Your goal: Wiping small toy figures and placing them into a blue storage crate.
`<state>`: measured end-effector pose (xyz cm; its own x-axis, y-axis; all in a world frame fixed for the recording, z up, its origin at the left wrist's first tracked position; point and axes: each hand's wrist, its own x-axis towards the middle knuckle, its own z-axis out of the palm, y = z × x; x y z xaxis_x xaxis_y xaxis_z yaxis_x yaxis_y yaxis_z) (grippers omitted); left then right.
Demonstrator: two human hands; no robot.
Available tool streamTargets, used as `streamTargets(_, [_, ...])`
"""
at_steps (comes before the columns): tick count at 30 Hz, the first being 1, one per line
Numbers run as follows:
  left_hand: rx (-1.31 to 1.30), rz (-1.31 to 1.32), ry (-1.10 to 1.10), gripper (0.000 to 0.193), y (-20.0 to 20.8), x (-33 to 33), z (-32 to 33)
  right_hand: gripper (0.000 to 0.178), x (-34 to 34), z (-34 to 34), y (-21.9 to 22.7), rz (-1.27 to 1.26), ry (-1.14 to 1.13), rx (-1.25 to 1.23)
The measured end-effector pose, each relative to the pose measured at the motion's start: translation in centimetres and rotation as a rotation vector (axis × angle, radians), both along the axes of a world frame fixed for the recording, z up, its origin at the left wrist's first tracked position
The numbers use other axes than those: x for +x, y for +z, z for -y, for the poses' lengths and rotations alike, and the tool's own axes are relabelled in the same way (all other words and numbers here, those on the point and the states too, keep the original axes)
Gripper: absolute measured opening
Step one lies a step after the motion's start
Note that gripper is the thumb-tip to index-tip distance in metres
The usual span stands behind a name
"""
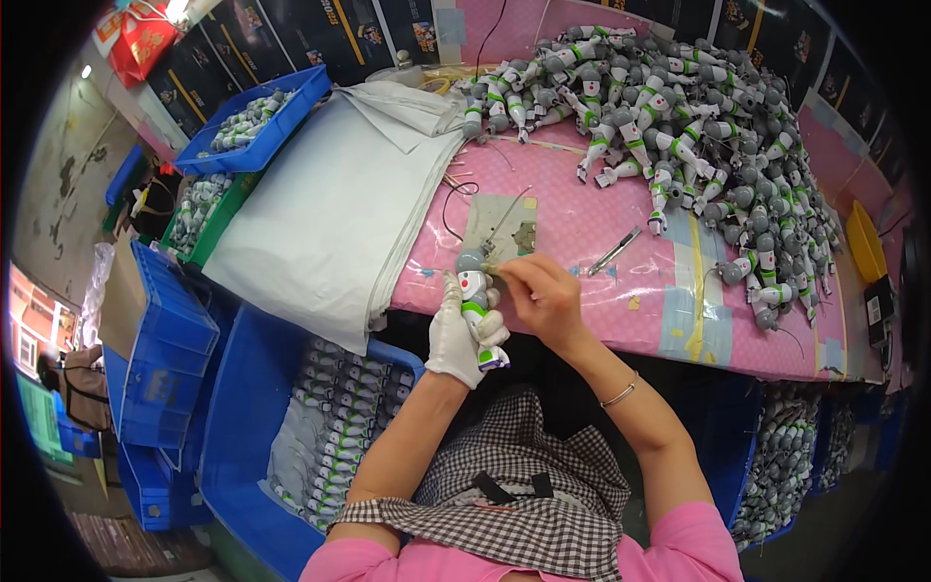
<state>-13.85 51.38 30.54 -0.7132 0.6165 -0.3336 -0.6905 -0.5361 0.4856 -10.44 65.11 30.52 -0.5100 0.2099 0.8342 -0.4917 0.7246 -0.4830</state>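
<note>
Gloved left fingers (456, 335) gripping toy figure (475, 301), right fingers (504, 274) pinching its head, pink table (582, 223), blue crates (165, 339) alongside.

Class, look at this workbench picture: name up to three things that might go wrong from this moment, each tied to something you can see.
1. The gloved left hand holds the toy figure past the pink table's edge; a slip may drop it toward the blue bin below.
2. The bare right hand works at the figure's head with fine wires close by; they might snag.
3. The heap of figures nears the far table edge and may spill.
</note>
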Motion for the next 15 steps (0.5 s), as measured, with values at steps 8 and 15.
streamTargets(8, [0.031, -0.074, -0.1, 0.054, 0.5, -0.2, 1.0, 0.005, 0.3, -8.0, -0.8, 0.29, -0.493, 0.394])
streamTargets(15, [-0.091, -0.221, -0.181, 0.061, -0.2, 1.7, 0.8, 0.018, 1.7, -5.3, 1.2, 0.641, 0.237, -0.966])
